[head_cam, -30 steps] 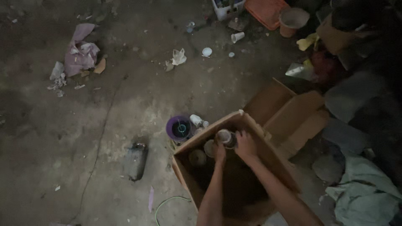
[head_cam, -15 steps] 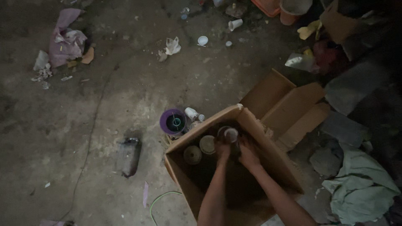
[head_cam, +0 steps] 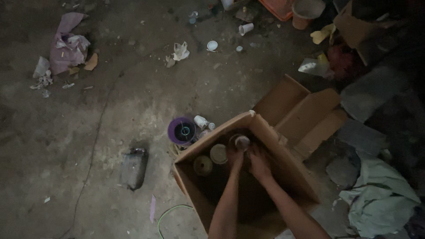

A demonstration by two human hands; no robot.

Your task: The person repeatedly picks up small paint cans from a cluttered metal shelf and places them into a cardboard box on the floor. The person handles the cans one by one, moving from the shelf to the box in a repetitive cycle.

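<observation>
Head view: both hands — left hand, right hand — clasp small round pale-capped jar inside open brown cardboard box, lower centre — packing step; next seat it gently.

An open brown cardboard box is seen near the lower middle, its flaps spread to the right. Inside it, at its far left, three round containers with pale tops are stood close together. Just left of the box, a purple round spool is set on the floor. At the far right, another brown carton is half hidden in shadow.
</observation>
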